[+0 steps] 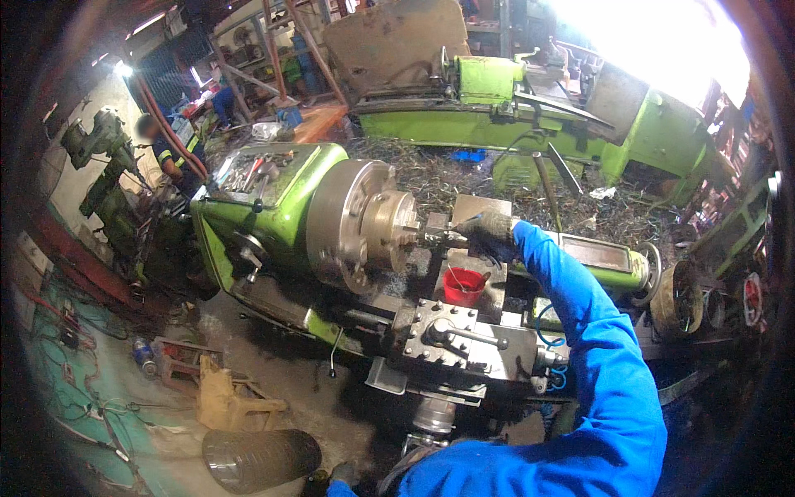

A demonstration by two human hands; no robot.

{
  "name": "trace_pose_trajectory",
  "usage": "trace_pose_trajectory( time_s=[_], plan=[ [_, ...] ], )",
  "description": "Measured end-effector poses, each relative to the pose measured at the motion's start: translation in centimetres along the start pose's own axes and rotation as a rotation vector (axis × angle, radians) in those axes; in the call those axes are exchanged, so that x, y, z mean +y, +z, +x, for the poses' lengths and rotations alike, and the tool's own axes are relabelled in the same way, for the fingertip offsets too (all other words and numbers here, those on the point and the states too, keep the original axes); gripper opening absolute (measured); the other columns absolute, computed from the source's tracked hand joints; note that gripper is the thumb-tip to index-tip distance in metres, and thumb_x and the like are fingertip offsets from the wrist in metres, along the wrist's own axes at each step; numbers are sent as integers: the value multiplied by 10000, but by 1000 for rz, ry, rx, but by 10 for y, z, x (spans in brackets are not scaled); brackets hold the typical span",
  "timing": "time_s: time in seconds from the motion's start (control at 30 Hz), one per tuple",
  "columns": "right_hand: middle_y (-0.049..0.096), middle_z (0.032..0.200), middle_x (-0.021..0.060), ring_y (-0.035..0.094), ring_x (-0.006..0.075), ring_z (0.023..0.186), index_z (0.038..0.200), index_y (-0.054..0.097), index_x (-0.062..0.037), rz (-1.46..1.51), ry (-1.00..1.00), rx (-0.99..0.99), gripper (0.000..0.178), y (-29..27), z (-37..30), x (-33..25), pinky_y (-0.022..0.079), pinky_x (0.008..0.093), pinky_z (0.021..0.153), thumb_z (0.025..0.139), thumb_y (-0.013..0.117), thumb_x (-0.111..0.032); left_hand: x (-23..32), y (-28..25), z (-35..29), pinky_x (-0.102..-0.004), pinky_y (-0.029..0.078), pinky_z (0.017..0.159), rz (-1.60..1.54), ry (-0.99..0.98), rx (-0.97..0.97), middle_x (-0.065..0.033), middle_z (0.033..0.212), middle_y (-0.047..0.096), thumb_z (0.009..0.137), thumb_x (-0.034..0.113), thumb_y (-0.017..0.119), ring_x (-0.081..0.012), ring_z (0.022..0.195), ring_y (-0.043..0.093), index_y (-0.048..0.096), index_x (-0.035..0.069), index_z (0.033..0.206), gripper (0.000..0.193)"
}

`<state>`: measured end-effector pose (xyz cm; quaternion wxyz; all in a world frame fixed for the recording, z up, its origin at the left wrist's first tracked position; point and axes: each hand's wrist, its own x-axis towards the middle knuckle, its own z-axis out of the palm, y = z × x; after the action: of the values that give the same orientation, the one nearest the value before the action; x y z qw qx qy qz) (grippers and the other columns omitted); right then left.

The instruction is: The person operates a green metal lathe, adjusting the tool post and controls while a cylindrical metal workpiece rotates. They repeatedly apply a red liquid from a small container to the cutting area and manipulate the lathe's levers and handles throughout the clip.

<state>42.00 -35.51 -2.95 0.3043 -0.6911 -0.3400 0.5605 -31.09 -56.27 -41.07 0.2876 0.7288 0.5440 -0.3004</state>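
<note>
My right hand, in a dark grey glove at the end of a blue sleeve, reaches over the carriage of a green lathe. Its fingers are bunched against the short metal workpiece that sticks out of the big steel chuck. Whether they pinch a small tool there is too small to tell. A red cup stands on the carriage just below that hand. The tool post with its lever lies nearer to me. My left hand, also gloved, barely shows at the lower edge, and its fingers are unclear.
Another person in blue with reflective stripes works at the far left by a dark machine. A second green lathe stands behind, with metal shavings heaped between. On the floor lie a steel cylinder, a yellowish stool and cables.
</note>
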Motion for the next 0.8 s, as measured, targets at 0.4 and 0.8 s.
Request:
trace_pose_trajectory(
  time_s=[0.4,0.8],
  plan=[
    [729,998,213,725,378,901,1515,455,-93,-645,-432,742,700,98,-203,31,568,451,815,918,729,-335,-2,-114,192,-574,479,1048,-315,-161,355,-277,1442,569,945,573,592,-457,1305,575,546,38,1448,735],
    [637,1215,145,620,252,1049,1503,451,17,-730,-312,1177,838,219,-176,105,515,397,926,828,838,-293,-59,-65,449,-547,548,846,-527,-206,224,-164,975,730,949,418,662,-345,903,717,723,43,1071,399]
  ],
)
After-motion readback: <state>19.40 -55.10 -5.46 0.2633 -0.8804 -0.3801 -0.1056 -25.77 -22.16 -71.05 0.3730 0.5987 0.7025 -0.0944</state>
